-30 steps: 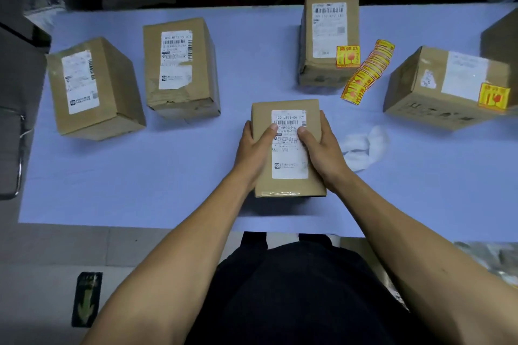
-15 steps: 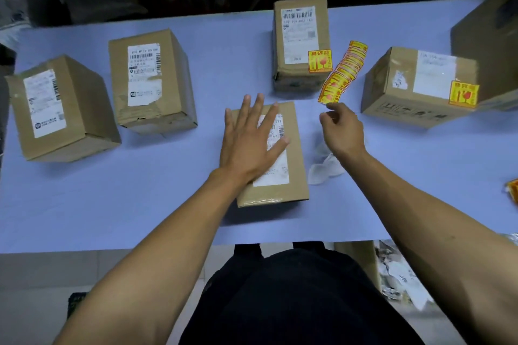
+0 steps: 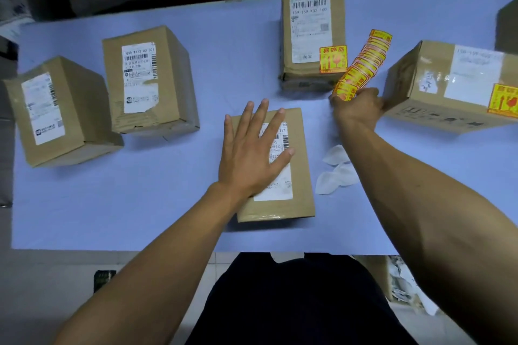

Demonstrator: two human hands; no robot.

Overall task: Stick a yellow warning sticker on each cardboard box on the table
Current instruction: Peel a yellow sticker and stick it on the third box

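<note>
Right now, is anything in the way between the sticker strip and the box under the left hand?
Only the left hand itself: it lies flat over the box, covering much of its label. The table between the sticker strip, held by the right hand, and the box is bare.

— Where did the five cardboard boxes lie on the blue table (image 3: 213, 64)?

— The nearest box (image 3: 300, 165) lay flat at the middle, bearing a white label and no yellow sticker. The far middle box (image 3: 312, 33) carried a yellow warning sticker (image 3: 333, 59) at its label's corner; the right box (image 3: 448, 87) had one (image 3: 503, 99) too. The two left boxes (image 3: 148, 78) (image 3: 59, 109) showed only white labels.

— And the spare stickers?

— A strip of yellow stickers (image 3: 364, 61) ran between the far middle and right boxes.
</note>
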